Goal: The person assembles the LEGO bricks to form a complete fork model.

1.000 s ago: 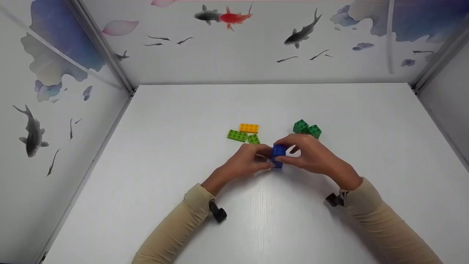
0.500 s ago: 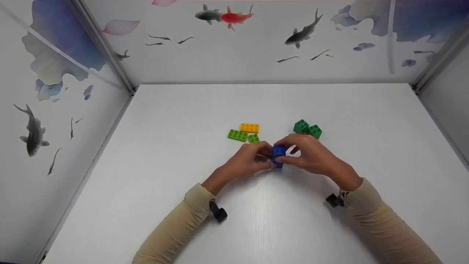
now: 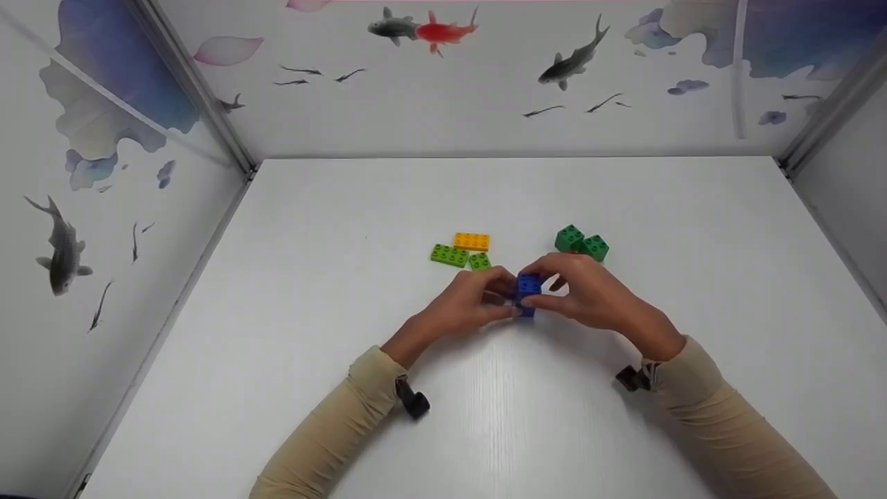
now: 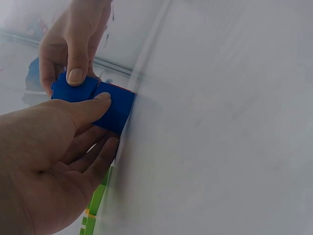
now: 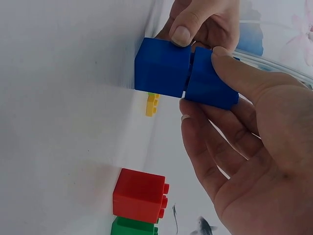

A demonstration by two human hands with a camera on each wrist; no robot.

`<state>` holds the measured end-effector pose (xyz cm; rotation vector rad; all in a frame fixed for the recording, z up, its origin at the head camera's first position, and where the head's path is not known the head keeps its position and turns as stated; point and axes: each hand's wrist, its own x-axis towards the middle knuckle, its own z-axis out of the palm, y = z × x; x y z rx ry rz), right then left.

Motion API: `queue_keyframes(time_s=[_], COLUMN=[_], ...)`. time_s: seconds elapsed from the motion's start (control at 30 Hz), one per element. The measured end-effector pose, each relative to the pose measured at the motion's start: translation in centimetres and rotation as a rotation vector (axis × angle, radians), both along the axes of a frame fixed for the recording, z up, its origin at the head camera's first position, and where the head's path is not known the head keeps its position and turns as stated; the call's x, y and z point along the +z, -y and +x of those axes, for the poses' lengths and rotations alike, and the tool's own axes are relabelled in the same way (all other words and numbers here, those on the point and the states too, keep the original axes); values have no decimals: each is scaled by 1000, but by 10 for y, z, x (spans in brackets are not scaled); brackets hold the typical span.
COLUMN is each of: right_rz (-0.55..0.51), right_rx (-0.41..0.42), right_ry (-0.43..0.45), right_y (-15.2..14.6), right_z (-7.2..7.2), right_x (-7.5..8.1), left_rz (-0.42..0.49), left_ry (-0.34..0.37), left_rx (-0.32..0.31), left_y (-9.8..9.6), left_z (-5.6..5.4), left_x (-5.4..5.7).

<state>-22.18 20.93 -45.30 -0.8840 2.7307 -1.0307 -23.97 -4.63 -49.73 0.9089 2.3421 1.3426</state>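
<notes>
Two blue toy building bricks stand one over the other on the white tabletop. My left hand (image 3: 463, 301) pinches the lower blue brick (image 5: 163, 67) between thumb and fingers. From the right, my right hand (image 3: 589, 292) grips the upper blue brick (image 3: 529, 283), its thumb on the near side. In the right wrist view the upper brick leans a little, and a narrow gap shows between the two. Some red shows at the lower brick's base in the left wrist view; what it belongs to cannot be told.
Left of the hands lie a yellow flat brick (image 3: 471, 241), a long lime brick (image 3: 449, 255) and a smaller lime brick (image 3: 479, 261). Behind my right hand are two green bricks (image 3: 569, 238) and a red brick (image 5: 139, 193). Printed walls (image 3: 443, 118) border the table.
</notes>
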Motion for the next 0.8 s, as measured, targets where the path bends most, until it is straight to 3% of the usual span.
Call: queue_keyframes(time_s=[0.33,0.57,0.8], right_rz=[-1,3,-13], right_rx=[-7,11,23], right_ry=[-25,-88,-48], right_y=[1,1,1], right_z=[2,3,1], right_x=[-1,-4,-5], left_rz=[0,9,20], left_ry=[1,5,12], left_rx=[5,5,3], left_y=[1,0,0], left_z=[-1,-1,-2], left_x=[0,-1,-3])
